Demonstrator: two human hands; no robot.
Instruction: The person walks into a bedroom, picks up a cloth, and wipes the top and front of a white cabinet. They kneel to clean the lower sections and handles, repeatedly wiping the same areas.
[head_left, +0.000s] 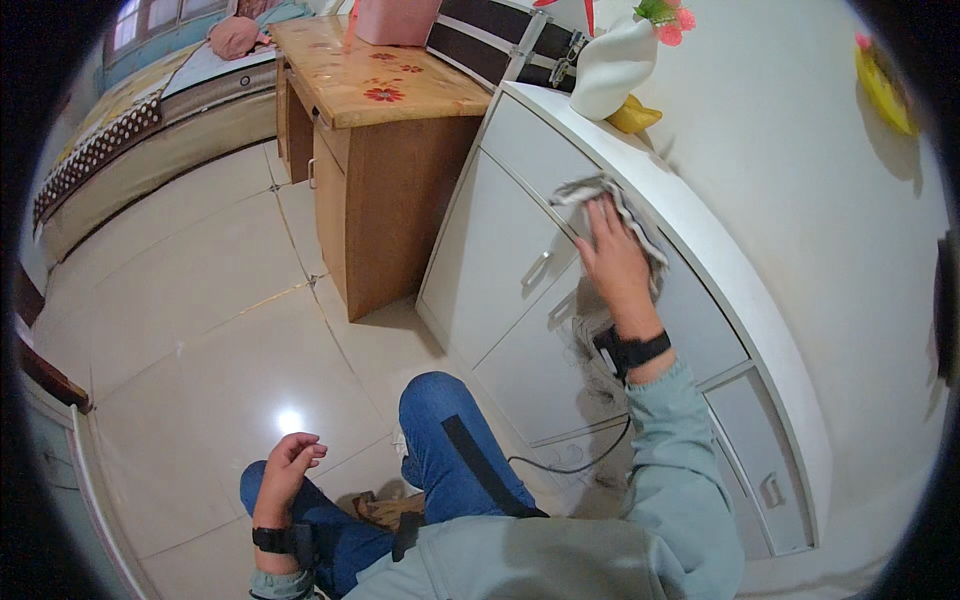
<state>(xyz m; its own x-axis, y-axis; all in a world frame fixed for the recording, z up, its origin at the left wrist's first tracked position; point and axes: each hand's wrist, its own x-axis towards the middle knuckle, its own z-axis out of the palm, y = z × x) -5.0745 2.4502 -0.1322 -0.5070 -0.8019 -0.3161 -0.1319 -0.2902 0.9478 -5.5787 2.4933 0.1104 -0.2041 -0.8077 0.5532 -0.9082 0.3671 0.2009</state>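
My right hand presses a crumpled grey-white cloth flat against the upper front of a white cabinet, just below its top edge. The fingers lie spread over the cloth, and part of the cloth hangs past the hand on the right. Under the wrist is a metal cabinet handle, a little to the left. My left hand hovers above my bent knee, its fingers loosely curled, with nothing in it. Black bands sit on both wrists.
A white twisted vase with flowers and a yellow object stand on the cabinet top. Left of the cabinet is a wooden desk bearing a pink bin. A black cable loops by the cabinet's lower front. A bed stands farther back.
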